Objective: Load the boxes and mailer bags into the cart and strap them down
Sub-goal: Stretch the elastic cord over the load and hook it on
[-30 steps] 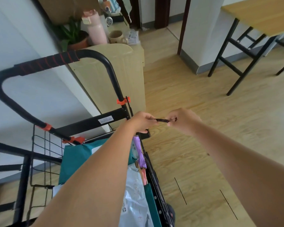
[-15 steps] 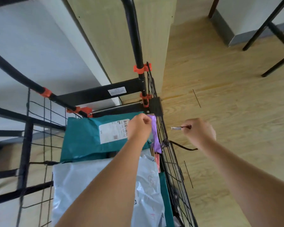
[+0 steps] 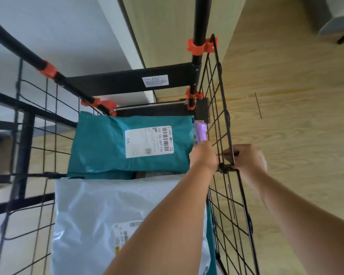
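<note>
Cart [image 3: 117,84], wire-mesh: 1. Inside it:
- teal mailer bag [image 3: 107,147], labelled, at the handle end: 1
- white mailer bag [image 3: 107,211], touching its near edge: 1
- purple mailer bag [image 3: 200,132], against the right wall: 1

Hands: 2.
- Left hand [image 3: 204,156], inside that wall: grip cannot be told.
- Right hand [image 3: 247,158], outside it: curled on the black strap [image 3: 225,168] at the top wire.

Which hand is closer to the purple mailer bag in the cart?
Left. The left hand is inside the cart, close beside the purple mailer bag; the right hand is outside the cart's wire side, farther away.
</note>
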`<state>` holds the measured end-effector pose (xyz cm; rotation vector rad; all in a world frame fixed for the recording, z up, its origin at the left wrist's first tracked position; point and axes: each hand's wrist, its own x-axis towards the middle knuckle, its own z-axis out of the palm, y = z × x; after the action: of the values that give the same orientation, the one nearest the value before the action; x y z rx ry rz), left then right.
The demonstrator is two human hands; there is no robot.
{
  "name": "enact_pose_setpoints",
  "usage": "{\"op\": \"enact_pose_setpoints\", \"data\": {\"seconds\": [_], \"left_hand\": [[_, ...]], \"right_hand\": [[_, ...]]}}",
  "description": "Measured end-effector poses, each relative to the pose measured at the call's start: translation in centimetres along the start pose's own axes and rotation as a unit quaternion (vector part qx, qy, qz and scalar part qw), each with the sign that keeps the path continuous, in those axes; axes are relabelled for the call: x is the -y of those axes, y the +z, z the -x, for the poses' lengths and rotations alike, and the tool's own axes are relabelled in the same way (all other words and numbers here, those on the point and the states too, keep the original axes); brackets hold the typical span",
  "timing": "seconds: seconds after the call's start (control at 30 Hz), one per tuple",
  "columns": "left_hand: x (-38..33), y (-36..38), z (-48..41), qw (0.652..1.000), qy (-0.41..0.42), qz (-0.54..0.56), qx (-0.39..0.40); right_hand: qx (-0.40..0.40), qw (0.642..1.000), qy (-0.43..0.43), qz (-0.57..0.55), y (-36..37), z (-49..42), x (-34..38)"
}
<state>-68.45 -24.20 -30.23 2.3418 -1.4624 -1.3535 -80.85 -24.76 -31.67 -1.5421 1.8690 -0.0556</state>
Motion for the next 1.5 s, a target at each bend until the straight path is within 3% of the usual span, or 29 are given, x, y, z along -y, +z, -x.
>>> {"op": "enact_pose_setpoints", "data": {"seconds": [0.2, 0.43, 0.6, 0.73, 0.93, 1.17, 1.3, 1.37, 1.4, 1.5], "left_hand": [[-0.1, 0.3, 0.3, 0.997, -0.051, 0.061, -0.018], [-0.3, -0.9, 0.7, 0.967, -0.128, 0.219, -0.033], [-0.1, -1.6, 1.0, 0.968, -0.125, 0.194, -0.101], [0.1, -3.1, 1.3, 0.966, -0.125, 0.170, -0.152], [2.0, -6.8, 2.3, 0.942, -0.140, 0.214, -0.216], [4.2, -9.8, 3.6, 0.912, -0.162, 0.260, -0.272], [5.6, -11.3, 4.0, 0.909, -0.173, 0.252, -0.285], [6.5, -11.8, 3.9, 0.908, -0.180, 0.248, -0.285], [6.9, -12.0, 3.9, 0.907, -0.187, 0.247, -0.284], [8.4, -13.0, 4.4, 0.903, -0.203, 0.252, -0.281]], "right_hand": [[0.005, 1.000, -0.011, -0.014, 0.0, -0.3, 0.2], [0.012, 0.999, -0.042, 0.008, -1.4, 0.0, 0.8], [-0.016, 0.997, -0.060, -0.048, -1.9, 0.2, 1.1], [-0.061, 0.991, -0.026, -0.115, -3.5, 0.4, 2.2], [-0.059, 0.995, -0.035, -0.076, -4.7, 1.9, 4.4], [-0.158, 0.972, -0.165, 0.062, -5.7, 2.8, 7.9], [-0.251, 0.911, -0.318, 0.077, -6.0, 4.2, 9.4], [-0.221, 0.876, -0.415, 0.106, -4.9, 4.8, 11.4], [-0.166, 0.879, -0.429, 0.123, -3.9, 5.0, 13.0], [0.016, 0.898, -0.388, 0.208, 0.1, 5.4, 17.5]]}}
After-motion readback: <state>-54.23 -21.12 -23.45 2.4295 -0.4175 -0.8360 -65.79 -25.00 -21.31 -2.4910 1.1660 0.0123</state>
